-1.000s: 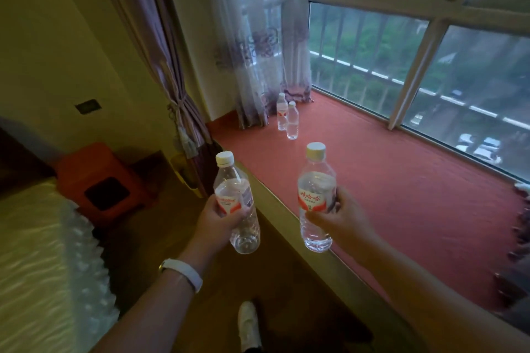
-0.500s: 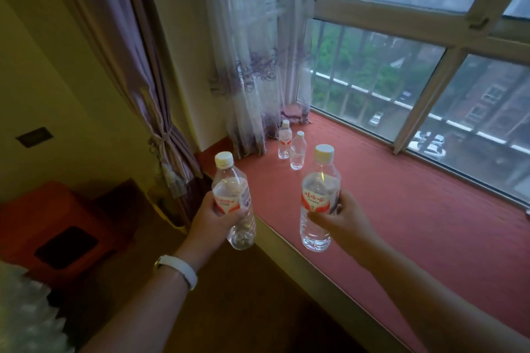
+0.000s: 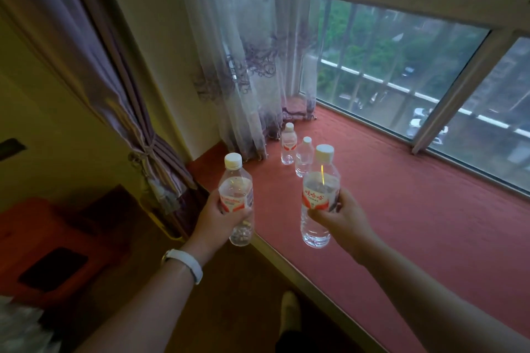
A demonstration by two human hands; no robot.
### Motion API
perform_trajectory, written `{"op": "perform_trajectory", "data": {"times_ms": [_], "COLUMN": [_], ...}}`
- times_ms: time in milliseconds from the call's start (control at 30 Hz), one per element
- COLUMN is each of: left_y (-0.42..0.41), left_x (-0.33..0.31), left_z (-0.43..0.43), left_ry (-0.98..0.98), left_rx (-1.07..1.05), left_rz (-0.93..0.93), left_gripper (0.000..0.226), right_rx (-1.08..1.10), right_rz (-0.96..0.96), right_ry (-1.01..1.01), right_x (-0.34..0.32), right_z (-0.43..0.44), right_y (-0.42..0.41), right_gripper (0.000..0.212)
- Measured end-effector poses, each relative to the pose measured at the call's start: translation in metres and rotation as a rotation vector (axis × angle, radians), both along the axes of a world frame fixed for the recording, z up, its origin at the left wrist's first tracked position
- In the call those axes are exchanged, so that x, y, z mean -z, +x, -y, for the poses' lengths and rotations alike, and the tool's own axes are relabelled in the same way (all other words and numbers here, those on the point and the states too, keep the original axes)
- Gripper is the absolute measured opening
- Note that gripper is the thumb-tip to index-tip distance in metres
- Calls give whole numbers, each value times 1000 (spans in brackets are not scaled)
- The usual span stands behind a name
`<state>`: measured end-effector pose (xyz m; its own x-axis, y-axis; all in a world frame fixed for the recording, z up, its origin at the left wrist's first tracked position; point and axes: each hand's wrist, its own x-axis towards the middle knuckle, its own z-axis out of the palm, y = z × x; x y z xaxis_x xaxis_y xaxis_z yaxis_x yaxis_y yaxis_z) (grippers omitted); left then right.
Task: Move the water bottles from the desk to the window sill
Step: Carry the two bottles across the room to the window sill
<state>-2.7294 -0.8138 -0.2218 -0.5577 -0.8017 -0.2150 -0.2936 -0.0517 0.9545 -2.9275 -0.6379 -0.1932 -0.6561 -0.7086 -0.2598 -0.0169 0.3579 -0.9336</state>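
Note:
My left hand [image 3: 213, 219] grips a clear water bottle [image 3: 237, 195] with a white cap and red label, held upright over the sill's near edge. My right hand [image 3: 339, 216] grips a second such bottle [image 3: 319, 195], upright in the air above the red window sill [image 3: 401, 209]. Two more water bottles stand on the sill near the sheer curtain: one further back [image 3: 288, 143] and one nearer [image 3: 304, 156], partly hidden behind the right-hand bottle.
A sheer white curtain [image 3: 246, 66] hangs onto the sill's far left corner. A purple drape [image 3: 114, 80] is tied back at the left. An orange stool [image 3: 48, 249] stands on the floor. Window glass [image 3: 401, 66] bounds the sill at the back.
I have moved closer to the sill. Both hands with their bottles have come nearer the two standing bottles; the right bottle now overlaps the nearer one in view.

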Motion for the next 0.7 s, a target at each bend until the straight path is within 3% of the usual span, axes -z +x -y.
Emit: {"op": "perform_trajectory", "data": {"times_ms": [400, 700], "left_y": [-98, -160], "left_x": [17, 44], "left_z": [73, 117], "left_ry": [1, -41], "left_rx": [-56, -14], "left_rz": [105, 173], "left_gripper": [61, 55], "right_rx": [-96, -47], "right_rz": [26, 18], "right_ry": [35, 81], "right_x": [33, 62], "right_z": [94, 141], "right_y": [-89, -126], "right_gripper": [49, 52]}}
